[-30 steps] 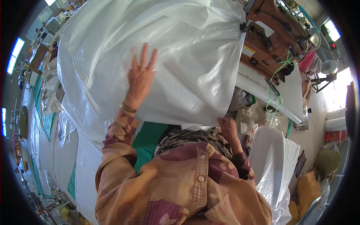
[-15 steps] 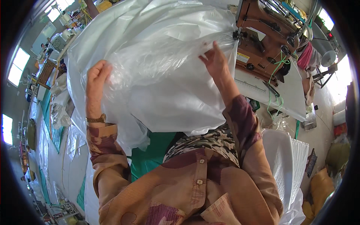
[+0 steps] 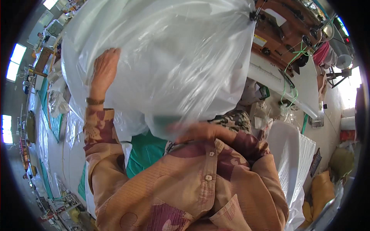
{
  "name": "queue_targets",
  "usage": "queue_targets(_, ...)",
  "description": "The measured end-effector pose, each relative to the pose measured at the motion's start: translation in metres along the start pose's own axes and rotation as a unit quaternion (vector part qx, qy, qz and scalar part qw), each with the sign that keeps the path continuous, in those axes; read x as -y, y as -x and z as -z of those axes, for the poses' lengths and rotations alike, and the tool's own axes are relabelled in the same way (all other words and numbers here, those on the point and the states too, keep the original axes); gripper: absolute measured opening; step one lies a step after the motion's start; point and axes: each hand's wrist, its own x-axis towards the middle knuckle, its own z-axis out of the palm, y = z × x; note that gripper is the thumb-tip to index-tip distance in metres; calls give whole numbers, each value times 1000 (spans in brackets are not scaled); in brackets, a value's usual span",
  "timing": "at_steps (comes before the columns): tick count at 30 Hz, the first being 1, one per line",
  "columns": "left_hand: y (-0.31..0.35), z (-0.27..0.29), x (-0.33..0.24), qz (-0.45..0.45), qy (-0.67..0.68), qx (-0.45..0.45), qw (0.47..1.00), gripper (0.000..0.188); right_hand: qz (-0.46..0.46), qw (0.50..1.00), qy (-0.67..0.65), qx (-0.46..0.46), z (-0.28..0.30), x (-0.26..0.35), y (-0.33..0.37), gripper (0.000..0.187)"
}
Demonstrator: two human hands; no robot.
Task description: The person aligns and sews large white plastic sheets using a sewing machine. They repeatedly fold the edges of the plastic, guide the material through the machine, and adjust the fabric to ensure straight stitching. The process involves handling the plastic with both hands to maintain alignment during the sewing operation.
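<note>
- Head view: left hand (image 3: 104, 68) on white plastic sheeting (image 3: 192, 73); fingers bent, grip unclear.
- Right hand (image 3: 198, 132) at sheeting's near edge; fingers blurred, grip cannot be determined.

Left windows (image 3: 16, 62) blown out; glare streaks across plastic sheet (image 3: 200, 73); right hand (image 3: 197, 132) blurred; rim black, edges bent.

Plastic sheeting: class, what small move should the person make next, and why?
Probably smooth the plastic sheeting toward its near edge with the right hand, because creases run down toward that edge, while the left hand is over its left part.
</note>
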Motion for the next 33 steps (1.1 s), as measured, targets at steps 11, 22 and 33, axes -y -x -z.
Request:
queue_targets(11,47,-108,-147,-123,158,213,956,26,39,868,-276,-411,6,-16,25,23)
queue_targets(22,40,-54,-179,-3,419,129,899,20,-20,845,-343,-409,5,14,35,49)
queue_targets(33,52,-76,-187,127,719,227,645,21,47,847,-340,-407,-6,14,45,23)
